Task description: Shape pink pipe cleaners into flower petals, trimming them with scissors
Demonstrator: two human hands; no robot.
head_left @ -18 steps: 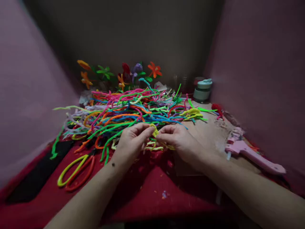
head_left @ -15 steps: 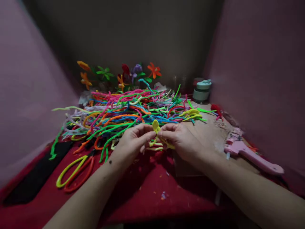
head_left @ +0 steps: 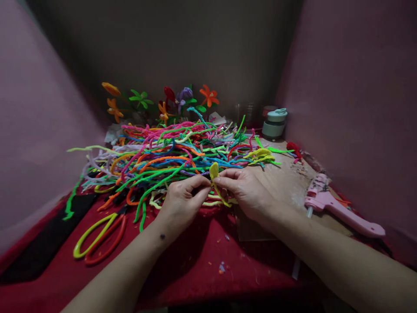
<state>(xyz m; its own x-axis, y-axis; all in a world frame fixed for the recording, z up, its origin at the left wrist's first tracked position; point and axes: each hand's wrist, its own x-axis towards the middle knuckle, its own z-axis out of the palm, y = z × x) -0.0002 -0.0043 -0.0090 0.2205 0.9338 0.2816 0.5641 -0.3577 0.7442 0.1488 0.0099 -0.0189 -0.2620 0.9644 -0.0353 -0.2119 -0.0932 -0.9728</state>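
Between my two hands is a yellow pipe cleaner (head_left: pixel 214 170), its top bent into a flat petal-like loop and a loose tail hanging below. My right hand (head_left: pixel 249 191) pinches it just under the loop with thumb and forefinger. My left hand (head_left: pixel 184 198) is closed at the tips, pinching the same piece from the left; the exact contact is hidden by the fingers. Behind both hands spreads a large heap of many-coloured pipe cleaners (head_left: pixel 163 158). A few pale yellow pipe cleaners (head_left: pixel 211 202) lie just beneath my fingers.
Scissors (head_left: pixel 107 239) with yellow and red handles lie at the left, beside a black strip (head_left: pixel 48 239). A pink glue gun (head_left: pixel 342 211) rests at the right on a brown board (head_left: pixel 286 182). Fuzzy flowers (head_left: pixel 169 100) and a green-lidded cup (head_left: pixel 274 124) stand behind.
My left hand's fingertips have lowered slightly and the yellow loop now stands more upright, with its tail showing below. The view has shifted slightly.
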